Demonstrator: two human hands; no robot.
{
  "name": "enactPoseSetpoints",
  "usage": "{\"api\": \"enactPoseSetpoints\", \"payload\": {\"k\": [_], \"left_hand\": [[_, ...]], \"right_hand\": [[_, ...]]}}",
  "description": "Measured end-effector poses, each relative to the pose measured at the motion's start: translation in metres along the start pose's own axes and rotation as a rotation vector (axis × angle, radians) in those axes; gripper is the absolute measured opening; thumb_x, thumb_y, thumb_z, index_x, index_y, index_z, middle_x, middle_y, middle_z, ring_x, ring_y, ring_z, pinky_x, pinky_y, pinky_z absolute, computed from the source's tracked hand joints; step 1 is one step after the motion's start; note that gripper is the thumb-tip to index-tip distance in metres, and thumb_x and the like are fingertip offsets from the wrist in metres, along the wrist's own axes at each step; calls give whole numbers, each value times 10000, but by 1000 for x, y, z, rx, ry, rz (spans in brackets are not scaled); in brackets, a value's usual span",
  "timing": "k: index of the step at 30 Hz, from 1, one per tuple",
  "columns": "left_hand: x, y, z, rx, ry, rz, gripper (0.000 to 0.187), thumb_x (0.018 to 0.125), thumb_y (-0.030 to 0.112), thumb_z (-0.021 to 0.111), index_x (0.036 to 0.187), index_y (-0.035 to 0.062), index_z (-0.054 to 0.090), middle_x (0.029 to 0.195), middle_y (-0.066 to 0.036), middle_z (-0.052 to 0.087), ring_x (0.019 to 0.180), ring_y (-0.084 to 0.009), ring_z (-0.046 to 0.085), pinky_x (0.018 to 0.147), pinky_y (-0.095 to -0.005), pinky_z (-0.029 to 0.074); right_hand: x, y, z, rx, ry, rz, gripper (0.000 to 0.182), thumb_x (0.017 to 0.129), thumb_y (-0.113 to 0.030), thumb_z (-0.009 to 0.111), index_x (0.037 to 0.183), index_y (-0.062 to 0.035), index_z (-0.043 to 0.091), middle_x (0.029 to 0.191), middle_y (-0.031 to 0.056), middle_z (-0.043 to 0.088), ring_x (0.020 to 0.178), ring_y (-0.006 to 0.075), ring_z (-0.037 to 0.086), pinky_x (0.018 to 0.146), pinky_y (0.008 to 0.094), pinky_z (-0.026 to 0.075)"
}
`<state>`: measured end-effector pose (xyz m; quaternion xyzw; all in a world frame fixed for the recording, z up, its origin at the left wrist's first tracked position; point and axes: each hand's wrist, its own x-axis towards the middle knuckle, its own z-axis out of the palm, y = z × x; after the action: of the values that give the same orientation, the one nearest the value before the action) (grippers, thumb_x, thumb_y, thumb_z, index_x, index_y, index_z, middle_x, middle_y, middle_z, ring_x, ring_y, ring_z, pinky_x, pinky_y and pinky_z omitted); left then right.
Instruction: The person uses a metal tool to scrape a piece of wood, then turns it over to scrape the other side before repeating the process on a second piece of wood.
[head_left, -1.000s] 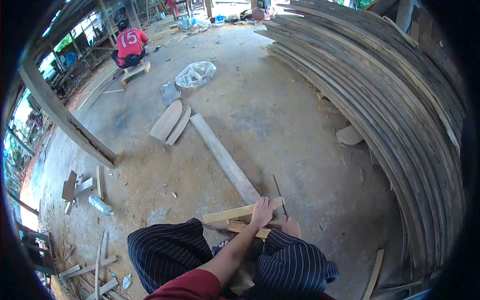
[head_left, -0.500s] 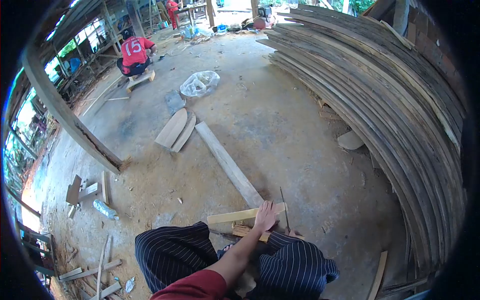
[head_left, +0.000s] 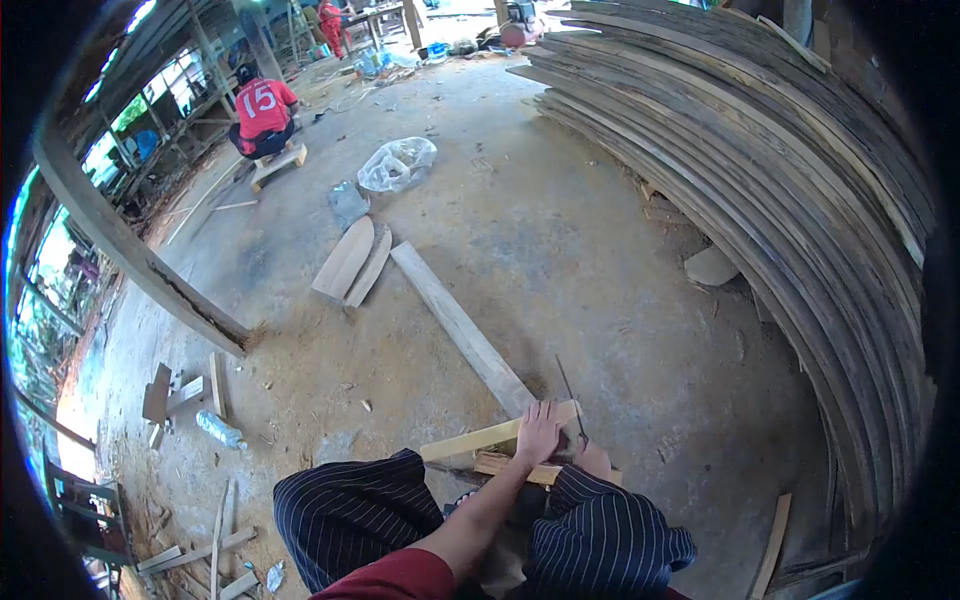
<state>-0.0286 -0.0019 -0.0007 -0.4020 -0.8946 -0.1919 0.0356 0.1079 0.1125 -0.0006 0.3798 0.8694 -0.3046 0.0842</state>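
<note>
My left hand [head_left: 539, 434] lies over a pale wooden strip [head_left: 462, 443], near its right end, with its fingers across the top, holding it down. My right hand [head_left: 593, 460] is partly hidden behind my right knee. It is closed on what looks like a handsaw [head_left: 568, 388], whose thin dark blade is seen edge-on and points forward across the strip's right end. Its teeth are too small to make out. Under the strip, a wooden block [head_left: 492, 464] lies between my knees. A long grey board [head_left: 462, 330] stretches forward from the strip.
Two rounded wooden pieces [head_left: 345, 258] and a plastic bag [head_left: 398, 165] lie ahead. A tall plank stack [head_left: 740, 130] curves along the right. A post [head_left: 140, 250], a plastic bottle [head_left: 218, 429] and wood scraps are at left. A person in a red shirt [head_left: 265, 110] squats farther off.
The saw and my right hand have shifted slightly, and more of that hand shows beside my knee. My left hand stays on the strip. The camera view has shifted a little.
</note>
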Motion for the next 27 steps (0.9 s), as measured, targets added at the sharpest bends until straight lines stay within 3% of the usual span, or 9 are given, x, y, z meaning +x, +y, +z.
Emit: {"api": "enactPoseSetpoints", "payload": {"k": [2,11,17,22,27], "left_hand": [[1,3,2,19,-7,-53,493,832,291,548,1207,-21,479,1159,-143,510,1125,-311,442,979,-414,339],[3,-1,-1,19,9,61,458,829,274,547,1179,-17,491,1154,-141,503,1135,-312,426,980,-416,334],[9,-2,1,-5,51,-39,457,830,285,551,1166,-20,496,1137,-142,502,1113,-312,432,979,-423,332],[6,-4,-1,30,53,2,461,833,304,551,1165,-13,502,1138,-138,502,1110,-311,431,976,-420,330],[8,-4,-1,39,-23,-22,502,841,320,533,1214,-14,483,1172,-142,497,1144,-315,417,1008,-426,309]], "right_hand": [[1,1,0,-3,3,-4,422,945,-394,377,998,-61,631,921,253,639,863,447,611,774,522,484],[-13,17,4,-6,24,-8,414,944,-392,379,1000,-69,631,919,247,642,861,443,613,770,524,486],[-18,26,11,-12,50,-29,409,943,-391,381,1002,-74,632,918,243,644,861,441,614,766,525,487],[10,-3,-2,-71,-67,-46,449,946,-402,368,977,-41,634,913,250,639,863,451,607,771,537,477],[21,-1,25,-20,61,-55,461,950,-421,361,998,-43,621,895,251,639,858,447,610,765,528,480]]}}
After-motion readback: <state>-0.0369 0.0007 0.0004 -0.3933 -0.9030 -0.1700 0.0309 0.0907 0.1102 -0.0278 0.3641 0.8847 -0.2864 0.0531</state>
